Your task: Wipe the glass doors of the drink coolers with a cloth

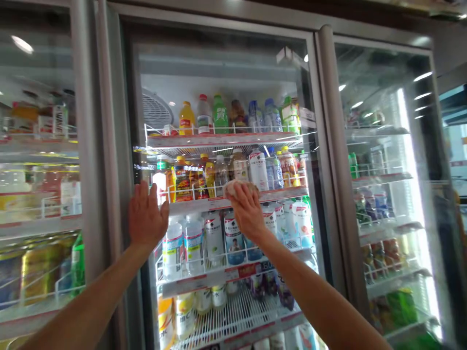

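My left hand [148, 214] lies flat with fingers stretched out against the left edge of a closed glass fridge door [219, 53]. In the middle of the same door, my right hand [248, 209] presses a crumpled light cloth [231, 188] to the glass, its fingers bent over it. Behind the pane, drink bottles stand on wire shelves, among them a green bottle [220, 114] on the top shelf and a white-labelled bottle [258, 167] near the cloth. Part of the cloth is hidden under my fingers.
A second glass door with drinks [47, 189] is on the left, beyond a grey metal frame [109, 146]. To the right, past another metal post [335, 160], a third glass door [379, 78] shows lit shelves. Ceiling lights reflect in the glass.
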{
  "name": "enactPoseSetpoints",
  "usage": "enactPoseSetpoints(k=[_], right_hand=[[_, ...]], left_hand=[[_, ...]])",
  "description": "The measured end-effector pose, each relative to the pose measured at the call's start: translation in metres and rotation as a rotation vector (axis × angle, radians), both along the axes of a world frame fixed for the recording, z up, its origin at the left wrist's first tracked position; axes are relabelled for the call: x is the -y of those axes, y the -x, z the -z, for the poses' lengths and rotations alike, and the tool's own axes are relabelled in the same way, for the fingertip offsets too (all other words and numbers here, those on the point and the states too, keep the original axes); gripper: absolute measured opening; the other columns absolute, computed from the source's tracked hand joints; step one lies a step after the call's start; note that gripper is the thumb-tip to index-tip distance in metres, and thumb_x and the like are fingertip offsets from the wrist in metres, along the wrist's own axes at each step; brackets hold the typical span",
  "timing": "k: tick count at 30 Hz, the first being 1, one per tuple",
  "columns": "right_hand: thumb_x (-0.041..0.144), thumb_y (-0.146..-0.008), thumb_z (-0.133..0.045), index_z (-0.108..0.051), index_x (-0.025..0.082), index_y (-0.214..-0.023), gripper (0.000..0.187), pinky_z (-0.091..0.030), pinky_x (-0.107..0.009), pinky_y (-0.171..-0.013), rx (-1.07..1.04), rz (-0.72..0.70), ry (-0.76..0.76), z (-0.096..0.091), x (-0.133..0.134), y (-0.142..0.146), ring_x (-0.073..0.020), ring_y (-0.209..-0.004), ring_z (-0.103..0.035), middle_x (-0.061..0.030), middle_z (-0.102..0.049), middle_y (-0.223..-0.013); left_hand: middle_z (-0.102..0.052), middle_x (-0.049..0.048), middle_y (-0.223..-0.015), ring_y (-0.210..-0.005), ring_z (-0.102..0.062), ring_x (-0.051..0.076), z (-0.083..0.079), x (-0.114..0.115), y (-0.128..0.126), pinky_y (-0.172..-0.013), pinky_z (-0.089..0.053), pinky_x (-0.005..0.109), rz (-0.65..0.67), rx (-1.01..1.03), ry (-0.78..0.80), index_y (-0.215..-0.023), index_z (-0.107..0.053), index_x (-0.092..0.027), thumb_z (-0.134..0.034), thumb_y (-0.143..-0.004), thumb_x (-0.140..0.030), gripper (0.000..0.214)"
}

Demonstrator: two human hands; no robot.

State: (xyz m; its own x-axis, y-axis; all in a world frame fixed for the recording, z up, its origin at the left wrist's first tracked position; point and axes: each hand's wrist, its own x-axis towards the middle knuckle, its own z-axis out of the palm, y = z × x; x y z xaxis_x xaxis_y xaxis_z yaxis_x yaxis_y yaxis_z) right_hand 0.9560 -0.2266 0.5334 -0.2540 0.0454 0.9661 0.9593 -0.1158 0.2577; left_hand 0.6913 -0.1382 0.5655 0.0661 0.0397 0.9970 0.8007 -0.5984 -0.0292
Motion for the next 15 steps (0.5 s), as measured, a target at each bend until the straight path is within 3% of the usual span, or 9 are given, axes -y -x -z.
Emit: enactPoseSetpoints(k=[2,5,7,8,10,13,15], right_hand=[[0.017,-0.088,-0.036,-0.045,0.027,-0.132,0.046,-0.024,-0.044,-0.110,0.019,0.011,-0.017,0.008,0.005,-0.018,-0.0202,-0.138,-0.019,-0.0030,-0.035,-0.145],[0.016,-0.089,-0.032,-0.047,0.023,-0.131,0.045,-0.028,-0.051,-0.106,-0.373,0.052,-0.236,0.004,0.021,-0.078,-0.0253,-0.135,-0.026,-0.0085,-0.034,-0.145],[0.021,-0.089,-0.034,-0.047,0.018,-0.132,0.044,-0.028,-0.056,-0.104,-0.546,0.054,-0.358,-0.002,0.024,-0.100,-0.0298,-0.134,-0.027,-0.0129,-0.031,-0.145],[0.022,-0.089,-0.034,-0.046,0.018,-0.132,0.045,-0.028,-0.057,-0.104,-0.561,0.044,-0.392,-0.003,0.022,-0.098,-0.0307,-0.134,-0.027,-0.0133,-0.030,-0.146],[0.021,-0.089,-0.035,-0.044,0.022,-0.134,0.046,-0.026,-0.057,-0.106,-0.464,0.008,-0.388,0.001,0.011,-0.067,-0.0292,-0.136,-0.024,-0.0104,-0.030,-0.146],[0.018,-0.089,-0.036,-0.036,0.027,-0.138,0.050,-0.028,-0.049,-0.108,-0.203,-0.058,-0.202,0.016,-0.006,0.004,-0.0230,-0.139,-0.018,-0.0055,-0.033,-0.145],[0.020,-0.089,-0.037,-0.040,0.026,-0.136,0.048,-0.029,-0.045,-0.109,-0.037,-0.091,-0.089,0.025,-0.009,0.026,-0.0213,-0.138,-0.020,-0.0044,-0.037,-0.142]], left_hand=[[-0.022,0.0185,-0.149,-0.139,-0.015,0.031,0.004,-0.004,0.000,-0.111,-0.018,0.052,0.016,-0.001,-0.028,-0.139,-0.030,-0.008,-0.033,-0.090,-0.038,0.058],[-0.021,0.0150,-0.150,-0.139,-0.015,0.028,0.006,-0.008,0.004,-0.112,-0.017,0.049,0.027,0.011,-0.045,-0.141,-0.028,-0.012,-0.034,-0.089,-0.039,0.058],[-0.020,0.0136,-0.150,-0.140,-0.014,0.028,0.006,-0.009,0.005,-0.112,-0.017,0.048,0.029,0.014,-0.047,-0.141,-0.028,-0.013,-0.034,-0.089,-0.038,0.059],[-0.020,0.0131,-0.150,-0.140,-0.014,0.028,0.006,-0.009,0.005,-0.112,-0.017,0.048,0.029,0.014,-0.047,-0.142,-0.028,-0.013,-0.035,-0.089,-0.038,0.059],[-0.020,0.0125,-0.151,-0.140,-0.014,0.027,0.006,-0.010,0.005,-0.112,-0.017,0.048,0.030,0.012,-0.053,-0.142,-0.028,-0.014,-0.035,-0.089,-0.038,0.058],[-0.022,0.0129,-0.150,-0.139,-0.015,0.027,0.006,-0.012,0.005,-0.112,-0.018,0.048,0.032,0.006,-0.078,-0.141,-0.029,-0.014,-0.036,-0.089,-0.037,0.058],[-0.023,0.0138,-0.149,-0.139,-0.016,0.027,0.007,-0.014,0.006,-0.112,-0.018,0.047,0.033,0.006,-0.098,-0.140,-0.030,-0.013,-0.037,-0.088,-0.037,0.058]])
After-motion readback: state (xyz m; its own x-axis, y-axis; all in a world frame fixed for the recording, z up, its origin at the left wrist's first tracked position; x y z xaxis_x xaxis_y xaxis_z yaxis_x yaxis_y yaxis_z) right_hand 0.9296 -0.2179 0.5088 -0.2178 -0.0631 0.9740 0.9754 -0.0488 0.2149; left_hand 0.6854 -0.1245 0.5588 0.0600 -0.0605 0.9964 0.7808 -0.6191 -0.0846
